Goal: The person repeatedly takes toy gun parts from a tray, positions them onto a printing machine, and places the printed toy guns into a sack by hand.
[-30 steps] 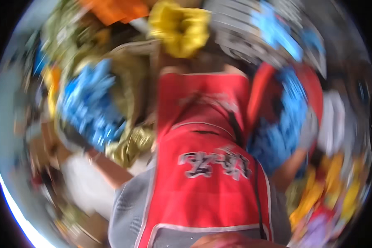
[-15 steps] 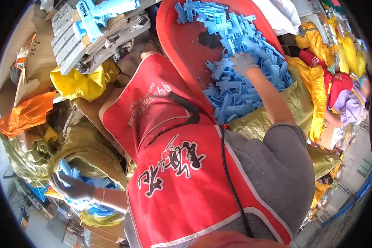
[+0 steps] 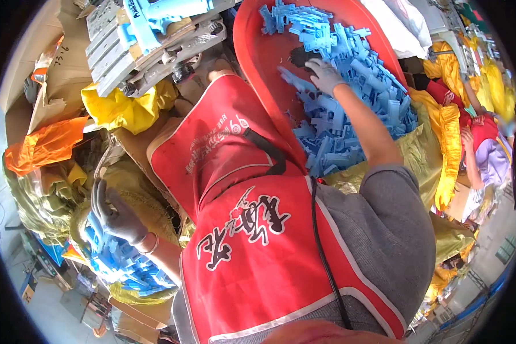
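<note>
In a grey-white glove, my right hand [image 3: 325, 78] is closed on the end of a light blue plastic toy gun piece [image 3: 295, 79], over the red tub [image 3: 252, 63]. Beneath it lies a heap of similar blue toy gun pieces [image 3: 378, 106]. My left hand [image 3: 119, 217], gloved in grey, has its fingers apart and holds nothing. It hovers above the mouth of a woven yellow-green sack [image 3: 146, 209], where more blue toy gun pieces [image 3: 123, 264] lie.
A grey metal fixture [image 3: 106, 57] bearing a blue toy gun [image 3: 166, 12] stands at the far left. Yellow cloth [image 3: 123, 109], orange cloth [image 3: 46, 146] and cardboard [image 3: 74, 74] surround it. At the right, another person [image 3: 490, 149] is near yellow sacks [image 3: 441, 143].
My left hand has risen from the sack's blue pieces and spread its fingers. My right hand has shifted toward the tub's far left, bringing a toy gun piece off the heap.
</note>
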Demonstrator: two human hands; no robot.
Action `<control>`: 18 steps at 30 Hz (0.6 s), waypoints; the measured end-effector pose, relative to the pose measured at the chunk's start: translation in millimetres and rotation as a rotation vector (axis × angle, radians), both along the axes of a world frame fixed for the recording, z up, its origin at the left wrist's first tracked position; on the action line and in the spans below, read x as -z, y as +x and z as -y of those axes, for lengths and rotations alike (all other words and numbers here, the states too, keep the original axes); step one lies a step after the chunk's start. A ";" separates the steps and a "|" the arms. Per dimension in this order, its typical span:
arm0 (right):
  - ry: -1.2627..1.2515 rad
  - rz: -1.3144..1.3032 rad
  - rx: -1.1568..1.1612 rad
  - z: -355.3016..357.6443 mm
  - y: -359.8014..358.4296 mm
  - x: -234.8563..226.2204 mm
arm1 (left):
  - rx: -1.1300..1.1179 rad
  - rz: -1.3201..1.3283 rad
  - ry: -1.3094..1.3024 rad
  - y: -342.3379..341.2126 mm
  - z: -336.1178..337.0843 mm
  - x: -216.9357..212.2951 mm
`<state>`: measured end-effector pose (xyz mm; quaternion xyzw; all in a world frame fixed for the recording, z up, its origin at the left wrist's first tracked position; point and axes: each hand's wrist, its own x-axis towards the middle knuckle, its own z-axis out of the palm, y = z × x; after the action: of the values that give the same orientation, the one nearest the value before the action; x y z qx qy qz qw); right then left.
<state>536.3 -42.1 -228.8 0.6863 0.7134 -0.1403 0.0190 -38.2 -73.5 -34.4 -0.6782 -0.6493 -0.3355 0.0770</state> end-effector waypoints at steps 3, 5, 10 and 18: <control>-0.203 -0.031 0.200 -0.2 -5.8 59.2 | 0.073 -0.017 -0.036 8.0 -9.4 4.8; -0.233 0.009 0.208 2.9 -9.3 92.6 | 0.124 -0.054 -0.081 13.3 -10.3 -0.2; -0.220 0.127 0.146 -5.4 -24.3 117.9 | 0.105 0.031 -0.097 10.9 0.4 -0.7; -0.043 -0.237 0.312 8.7 -2.8 107.7 | 0.290 0.044 -0.014 46.4 -54.4 -28.2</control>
<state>533.5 -50.8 -336.5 0.7667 0.5923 -0.2368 -0.0726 8.2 -19.1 -6.3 -0.7578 -0.5485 -0.3534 0.0089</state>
